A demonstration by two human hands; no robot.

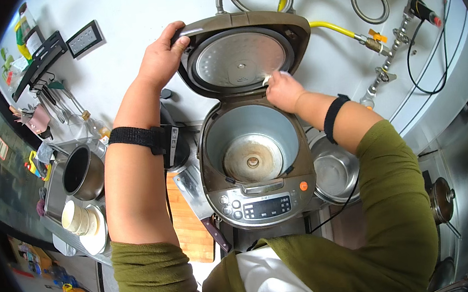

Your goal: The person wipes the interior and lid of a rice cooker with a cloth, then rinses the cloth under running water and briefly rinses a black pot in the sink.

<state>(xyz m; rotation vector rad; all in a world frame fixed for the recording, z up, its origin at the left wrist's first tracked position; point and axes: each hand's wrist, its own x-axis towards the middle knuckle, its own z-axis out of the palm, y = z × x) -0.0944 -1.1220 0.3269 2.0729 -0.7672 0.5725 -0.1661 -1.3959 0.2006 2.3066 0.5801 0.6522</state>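
A brown electric rice cooker [259, 186] stands before me with its lid [298, 21] raised. My left hand [162, 53] grips the lid's upper left corner, thumb on the inner side. My right hand [284, 91] holds a white cloth or tissue [267, 79], mostly hidden by the fingers, against the lower right edge of the metal inner lid plate [234, 57]. Below, the cooker's grey chamber [232, 125] has no inner pot in it, and the stained heating plate [235, 158] shows at the bottom.
Left of the cooker, a cleaver [193, 188] lies across a wooden cutting board [187, 226]. A dark pot [82, 173] sits by the sink [54, 193], near cream bowls [78, 218]. At right are a steel basin [333, 170], a power cord [341, 205] and a yellow gas hose [332, 29].
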